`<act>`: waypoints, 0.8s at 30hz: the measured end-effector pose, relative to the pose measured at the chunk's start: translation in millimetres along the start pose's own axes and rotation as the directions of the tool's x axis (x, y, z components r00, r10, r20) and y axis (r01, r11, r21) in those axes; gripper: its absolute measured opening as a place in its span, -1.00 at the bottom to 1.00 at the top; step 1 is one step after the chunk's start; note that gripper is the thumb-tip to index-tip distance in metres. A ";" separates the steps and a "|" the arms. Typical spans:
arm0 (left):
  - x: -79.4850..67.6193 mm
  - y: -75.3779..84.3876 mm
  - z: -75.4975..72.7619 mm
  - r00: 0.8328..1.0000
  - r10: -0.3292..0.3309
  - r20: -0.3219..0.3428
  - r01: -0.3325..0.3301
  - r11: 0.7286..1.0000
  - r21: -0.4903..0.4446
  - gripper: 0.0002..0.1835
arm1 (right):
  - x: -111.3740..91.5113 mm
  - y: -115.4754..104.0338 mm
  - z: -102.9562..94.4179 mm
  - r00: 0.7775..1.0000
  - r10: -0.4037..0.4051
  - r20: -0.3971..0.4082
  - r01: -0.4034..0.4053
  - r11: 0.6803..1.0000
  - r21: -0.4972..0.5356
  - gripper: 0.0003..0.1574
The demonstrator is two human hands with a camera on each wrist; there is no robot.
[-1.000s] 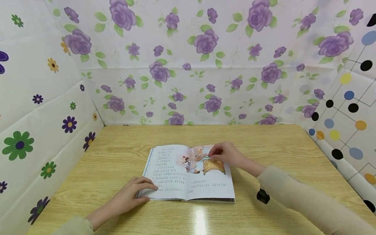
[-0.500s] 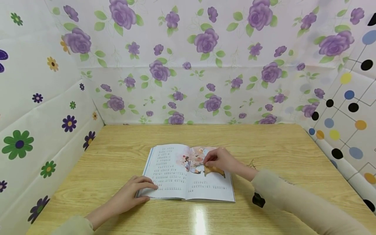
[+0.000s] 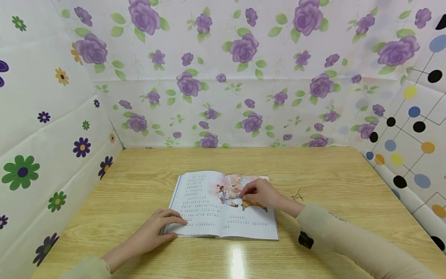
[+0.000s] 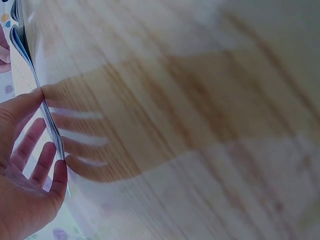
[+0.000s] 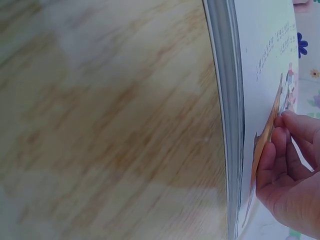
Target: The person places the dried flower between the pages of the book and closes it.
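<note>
An open book (image 3: 205,223) lies on the wooden table, printed lines on its left page and a coloured picture with a golden-brown scroll on its right page. My left hand (image 3: 156,228) rests at the book's lower left corner, fingers relaxed on the page, thumb at the lower edge. In the left wrist view the left hand (image 4: 30,185) spreads along the book's edge. Over the picture, my right hand (image 3: 266,193) has curled fingers, thumb close to the forefinger. The right wrist view has that right hand (image 5: 295,175) at the page; whether anything is pinched is unclear.
A pale wood-grain table (image 3: 146,170) spreads around the book. Behind it hangs a purple-rose cloth (image 3: 223,100). Cloths with flowers (image 3: 69,112) and coloured dots (image 3: 414,147) stand at the sides. A small black item (image 3: 306,239) shows under the right sleeve.
My right hand has moved slightly left and down over the picture. The right page's lower edge, a little raised before, lies flatter. The left hand has stayed in place.
</note>
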State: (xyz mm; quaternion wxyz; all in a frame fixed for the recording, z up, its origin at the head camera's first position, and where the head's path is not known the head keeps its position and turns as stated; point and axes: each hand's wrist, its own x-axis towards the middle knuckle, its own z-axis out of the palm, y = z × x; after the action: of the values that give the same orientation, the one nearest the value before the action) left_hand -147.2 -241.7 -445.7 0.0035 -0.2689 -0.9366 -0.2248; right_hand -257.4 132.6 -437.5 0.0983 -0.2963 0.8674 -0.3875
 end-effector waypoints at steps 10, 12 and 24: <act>0.4 0.8 -0.7 1.000 -0.004 0.006 0.004 1.000 0.001 -0.56 | -1.4 -2.3 -0.5 1.000 -0.027 0.008 0.027 1.000 -0.016 -0.88; 0.3 0.8 -0.9 1.000 -0.004 0.007 0.004 1.000 0.001 -0.56 | -1.2 -1.9 -0.4 0.999 -0.033 0.008 0.033 0.999 -0.020 -0.88; 0.2 1.3 -0.8 1.000 -0.004 0.008 0.004 1.000 -0.001 -0.56 | 0.1 1.9 0.8 0.999 -0.048 -0.004 0.048 0.998 -0.033 -0.89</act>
State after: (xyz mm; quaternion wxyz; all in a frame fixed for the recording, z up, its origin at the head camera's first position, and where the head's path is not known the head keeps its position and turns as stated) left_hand -146.8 -240.9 -444.4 -0.0008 -0.2677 -0.9371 -0.2240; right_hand -257.9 133.0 -439.4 0.0821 -0.3175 0.8665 -0.3763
